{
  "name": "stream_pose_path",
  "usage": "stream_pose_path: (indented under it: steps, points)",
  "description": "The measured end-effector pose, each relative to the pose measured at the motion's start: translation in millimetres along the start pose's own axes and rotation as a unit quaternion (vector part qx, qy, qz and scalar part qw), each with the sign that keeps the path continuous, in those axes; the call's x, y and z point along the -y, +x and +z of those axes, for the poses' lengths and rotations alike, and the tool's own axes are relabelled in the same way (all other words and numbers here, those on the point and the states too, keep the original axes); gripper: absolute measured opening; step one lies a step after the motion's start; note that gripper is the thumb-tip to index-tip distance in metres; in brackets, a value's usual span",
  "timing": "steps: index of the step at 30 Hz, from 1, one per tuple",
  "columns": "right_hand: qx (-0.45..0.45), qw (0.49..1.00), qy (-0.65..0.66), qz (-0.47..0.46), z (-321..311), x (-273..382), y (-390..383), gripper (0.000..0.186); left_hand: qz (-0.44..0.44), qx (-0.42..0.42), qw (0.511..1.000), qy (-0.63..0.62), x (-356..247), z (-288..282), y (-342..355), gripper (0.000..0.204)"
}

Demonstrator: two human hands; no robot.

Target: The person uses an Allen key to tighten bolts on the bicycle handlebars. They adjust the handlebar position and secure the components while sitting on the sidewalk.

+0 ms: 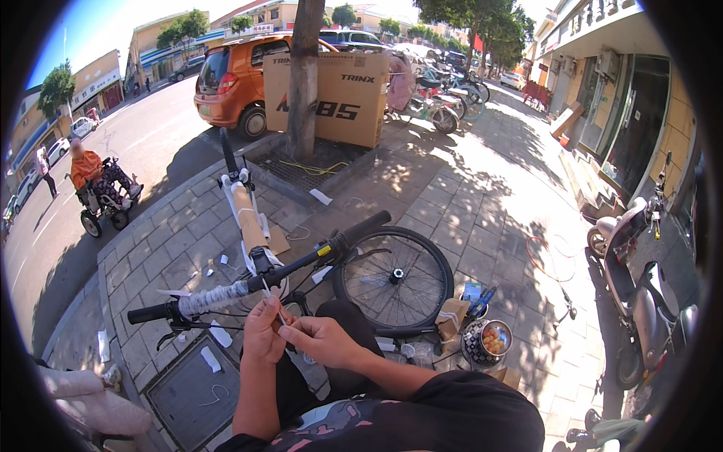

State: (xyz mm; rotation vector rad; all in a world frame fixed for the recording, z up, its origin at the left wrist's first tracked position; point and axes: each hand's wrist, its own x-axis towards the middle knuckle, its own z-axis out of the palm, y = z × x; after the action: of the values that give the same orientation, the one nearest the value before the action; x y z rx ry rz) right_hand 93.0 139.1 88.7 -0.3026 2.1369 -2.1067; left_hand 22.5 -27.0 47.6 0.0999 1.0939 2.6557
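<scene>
My left hand (263,329) and my right hand (325,341) meet just below the middle of a black bicycle handlebar (301,260). The fingers of both are pinched around a thin, pale strip (282,316); its exact kind is too small to make out. Clear plastic wrap (215,298) covers the bar near its left grip. Beyond it stretches the bicycle frame (245,211), padded with cardboard and white foam, with a black saddle (227,151) at its far end. A loose spoked wheel (397,276) lies just right of the handlebar.
Right of my knees stand a metal bowl (507,350) with orange-yellow pieces inside and a small cardboard box (450,316). A large carton (343,105) leans behind a tree trunk (303,83). Parked scooters (640,294) line the right; a person in a wheelchair (102,184) is on the road.
</scene>
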Motion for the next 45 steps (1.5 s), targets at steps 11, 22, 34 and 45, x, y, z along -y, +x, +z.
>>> stream_pose_path:
  steps: [11, 22, 34, 45]
  points:
    - [-0.075, 0.888, -0.387, -0.237, 3.6, 25.4, -5.8, 0.033, -0.005, -0.031, 0.999, 0.004, -0.8, 3.7, -4.0, 0.024]
    - [0.043, 0.937, 0.312, 0.153, 2.9, -9.7, -3.5, 0.034, -0.006, -0.016, 1.0, -0.011, -7.5, 15.9, -3.0, 0.027]
    - [-0.019, 0.991, 0.123, 0.057, -2.5, -11.6, -36.8, 0.034, -0.054, -0.02, 0.998, -0.004, 16.7, 18.8, -21.1, 0.022]
    - [-0.026, 0.987, 0.138, 0.078, -7.3, -21.8, -30.2, 0.034, -0.069, -0.06, 0.996, 0.009, 22.9, 17.8, -15.0, 0.027]
